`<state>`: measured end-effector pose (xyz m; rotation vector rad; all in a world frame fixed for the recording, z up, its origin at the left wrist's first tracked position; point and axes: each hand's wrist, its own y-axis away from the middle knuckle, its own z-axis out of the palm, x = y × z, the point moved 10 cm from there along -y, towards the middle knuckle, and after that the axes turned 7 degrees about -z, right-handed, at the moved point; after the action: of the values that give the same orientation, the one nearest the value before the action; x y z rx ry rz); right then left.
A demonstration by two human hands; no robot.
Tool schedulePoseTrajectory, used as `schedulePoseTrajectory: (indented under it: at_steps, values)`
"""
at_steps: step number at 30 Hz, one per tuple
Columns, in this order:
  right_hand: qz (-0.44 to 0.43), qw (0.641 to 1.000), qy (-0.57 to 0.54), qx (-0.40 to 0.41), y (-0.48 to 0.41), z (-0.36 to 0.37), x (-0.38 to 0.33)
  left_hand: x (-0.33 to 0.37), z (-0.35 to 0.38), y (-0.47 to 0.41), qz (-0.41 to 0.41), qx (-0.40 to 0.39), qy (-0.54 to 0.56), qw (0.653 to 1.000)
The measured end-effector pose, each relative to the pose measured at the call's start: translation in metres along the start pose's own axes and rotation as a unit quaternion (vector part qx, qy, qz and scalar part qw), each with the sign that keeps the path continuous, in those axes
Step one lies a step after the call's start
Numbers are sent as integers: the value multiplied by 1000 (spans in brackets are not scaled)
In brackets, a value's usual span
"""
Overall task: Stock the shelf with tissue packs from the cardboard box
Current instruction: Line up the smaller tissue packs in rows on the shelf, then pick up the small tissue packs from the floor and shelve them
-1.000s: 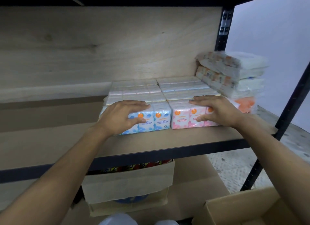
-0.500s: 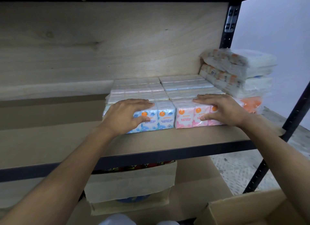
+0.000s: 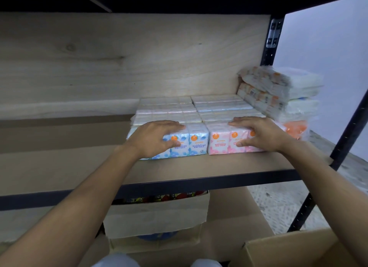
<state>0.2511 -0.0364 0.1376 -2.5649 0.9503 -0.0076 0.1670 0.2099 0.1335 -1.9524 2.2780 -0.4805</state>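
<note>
Both hands are already on the goods, so the next move depends on how the packs lie against each other. The left hand [image 3: 154,138] rests flat, fingers spread, over the front corner of the blue-and-white film-wrapped tissue pack [image 3: 184,145]. The right hand [image 3: 260,135] lies in the same open way on the pink-and-white film-wrapped tissue pack [image 3: 223,142]. Neither hand is closed around its pack; the palms press on the top and the thumbs touch the front face.

The two packs stand side by side at the front, touching or nearly touching at the middle, with their long axes across the pale wooden shelf board [image 3: 199,167]. Behind them the rows of white pack tops [image 3: 199,109] run back towards the plywood back panel [image 3: 139,57], so the free direction for a push is backwards and inwards. Each hand is nearer to its own pack, so I judge that a squeeze together, to make the front line straight, is the most natural move.

The wrapping is thin glossy plastic over soft paper, so it will give under pressure and can slide easily on the smooth board. At the right stands a loose stack of clear-wrapped tissue bundles [image 3: 286,95], slightly tilted, very near the pink pack. The brown cardboard box [image 3: 288,248] is open at the lower right, well apart from the hands.
</note>
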Motion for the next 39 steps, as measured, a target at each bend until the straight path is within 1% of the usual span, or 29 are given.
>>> schedulePoseTrajectory:
  at_steps: [3, 5, 11, 15, 17, 22, 25, 27, 30, 34, 36, 39]
  values:
    - [17, 999, 29, -16, 0, -3, -7, 5, -2, 2, -4, -28, 0, 1000]
    - [26, 999, 32, -13, 2, -7, -15, 7, -3, 6, -10, -35, 7, 999]
    - [30, 999, -11, 29, 13, -23, -57, 11, -18, 38, -27, -5, 49, 998]
    - [30, 996, -61, 57, 27, -24, -104, 18, -27, 76, -41, 16, 85, 995]
    - [32, 994, -90, 60, 36, -17, -130, 22, -28, 97, -35, 26, 100, 994]
    - [46, 985, -161, 37, 62, 20, -183, 15, -20, 141, -61, 34, 153, 986]
    - [32, 984, -170, 48, 77, 41, -213, 13, -9, 168, -69, 50, 188, 979]
    - [28, 982, -176, 61, 87, 55, -230, 11, 5, 188, -71, 51, 205, 975]
    - [39, 979, -192, 61, 101, 85, -247, 0, 38, 216, -109, 31, 232, 966]
    - [72, 971, -228, 20, 120, 145, -256, -19, 103, 251, -168, -19, 250, 953]
    - [107, 961, -257, -2, 131, 181, -256, -31, 140, 268, -212, -41, 264, 940]
    - [158, 944, -288, -38, 149, 240, -254, -48, 208, 302, -290, -114, 293, 904]
